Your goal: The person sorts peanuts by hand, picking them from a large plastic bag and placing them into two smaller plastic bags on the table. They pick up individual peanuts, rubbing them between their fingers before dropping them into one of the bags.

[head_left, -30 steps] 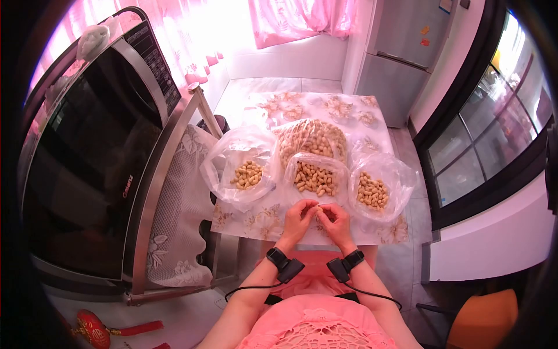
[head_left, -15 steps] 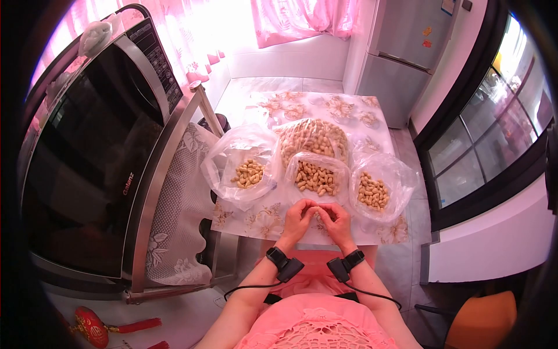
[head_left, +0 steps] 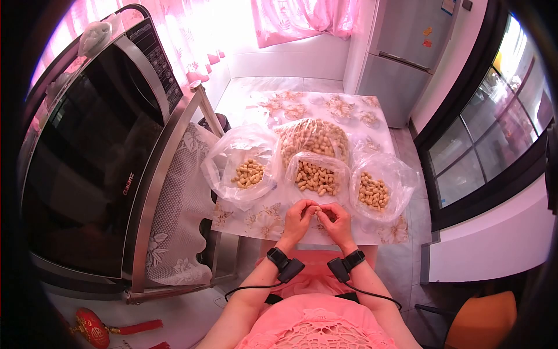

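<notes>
Obstacles: left bag (head_left: 220, 167), middle bag (head_left: 290, 186) and right bag (head_left: 402, 179) in a row, little gap between; large bag (head_left: 317, 132) behind the middle one, in the way straight ahead. Free room: tablecloth (head_left: 263, 224) beside left hand (head_left: 298, 217), along near edge; also beyond large bag

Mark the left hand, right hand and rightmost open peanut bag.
Left hand (head_left: 297, 217): head view, on the back of the hand.
Right hand (head_left: 337, 221): head view, on the back of the hand.
Rightmost open peanut bag (head_left: 399, 177): head view, on its clear plastic wall.
</notes>
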The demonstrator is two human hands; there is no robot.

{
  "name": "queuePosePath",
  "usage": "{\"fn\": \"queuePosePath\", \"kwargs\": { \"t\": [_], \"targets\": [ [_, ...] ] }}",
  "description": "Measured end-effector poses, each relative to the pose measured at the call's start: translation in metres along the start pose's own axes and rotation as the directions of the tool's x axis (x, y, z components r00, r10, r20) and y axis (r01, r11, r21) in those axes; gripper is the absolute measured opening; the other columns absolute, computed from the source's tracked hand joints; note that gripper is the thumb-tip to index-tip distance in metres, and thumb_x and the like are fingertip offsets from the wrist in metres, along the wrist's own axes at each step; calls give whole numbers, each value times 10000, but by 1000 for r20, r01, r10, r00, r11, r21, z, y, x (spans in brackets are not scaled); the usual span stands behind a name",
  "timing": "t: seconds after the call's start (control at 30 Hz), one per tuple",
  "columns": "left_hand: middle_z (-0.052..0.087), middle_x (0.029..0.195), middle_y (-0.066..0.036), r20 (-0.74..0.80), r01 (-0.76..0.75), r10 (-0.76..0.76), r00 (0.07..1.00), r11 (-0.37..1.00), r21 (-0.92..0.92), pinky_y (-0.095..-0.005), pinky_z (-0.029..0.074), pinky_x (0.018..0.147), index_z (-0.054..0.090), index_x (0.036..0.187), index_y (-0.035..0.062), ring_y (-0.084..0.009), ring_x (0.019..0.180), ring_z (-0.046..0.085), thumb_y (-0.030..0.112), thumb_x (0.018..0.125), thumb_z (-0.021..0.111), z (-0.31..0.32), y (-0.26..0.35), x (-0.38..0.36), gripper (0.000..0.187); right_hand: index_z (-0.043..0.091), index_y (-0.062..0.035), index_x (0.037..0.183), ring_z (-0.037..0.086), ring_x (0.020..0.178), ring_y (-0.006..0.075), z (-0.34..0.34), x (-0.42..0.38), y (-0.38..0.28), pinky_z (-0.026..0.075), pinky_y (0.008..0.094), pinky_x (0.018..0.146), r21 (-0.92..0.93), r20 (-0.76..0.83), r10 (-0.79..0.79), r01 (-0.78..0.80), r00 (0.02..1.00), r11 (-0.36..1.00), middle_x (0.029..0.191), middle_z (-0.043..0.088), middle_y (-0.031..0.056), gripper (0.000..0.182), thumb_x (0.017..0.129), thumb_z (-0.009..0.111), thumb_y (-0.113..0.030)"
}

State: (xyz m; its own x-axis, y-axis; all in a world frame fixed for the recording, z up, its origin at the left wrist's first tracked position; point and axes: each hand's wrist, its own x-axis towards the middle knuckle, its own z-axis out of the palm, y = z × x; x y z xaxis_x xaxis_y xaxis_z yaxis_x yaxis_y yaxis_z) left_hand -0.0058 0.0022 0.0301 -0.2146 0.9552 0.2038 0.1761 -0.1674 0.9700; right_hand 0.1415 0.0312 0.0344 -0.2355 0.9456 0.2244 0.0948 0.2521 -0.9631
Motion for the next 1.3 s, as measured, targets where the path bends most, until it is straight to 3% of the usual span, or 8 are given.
{"fn": "queuePosePath", "kwargs": {
  "t": [0.77, 1.3],
  "targets": [
    [700, 944, -59, 23, 6, -5, 1000, 999, -39, -262, 526, 770, 670, 1082, -2, -118, 855, 654, 67, 934, 635, 0, -3, 0, 167, 692, -2, 949, 648, 686, 105, 0, 0, -5, 511, 247, 608, -2, -8, 1, -1, 1000, 1000, 816, 670, 44, 87, 886, 697, -61],
    [705, 929, -65, 12, -1, 1, 1000, 1000, -17, -263, 526, 753, 670, 1050, -7, -122, 838, 661, 61, 927, 640, 1, -2, 0, 144, 688, 2, 945, 634, 678, 96, 0, 0, 0, 496, 237, 597, 15, -1, -3, 3, 1000, 1000, 808, 658, 40, 88, 889, 695, -65]
  ]
}}
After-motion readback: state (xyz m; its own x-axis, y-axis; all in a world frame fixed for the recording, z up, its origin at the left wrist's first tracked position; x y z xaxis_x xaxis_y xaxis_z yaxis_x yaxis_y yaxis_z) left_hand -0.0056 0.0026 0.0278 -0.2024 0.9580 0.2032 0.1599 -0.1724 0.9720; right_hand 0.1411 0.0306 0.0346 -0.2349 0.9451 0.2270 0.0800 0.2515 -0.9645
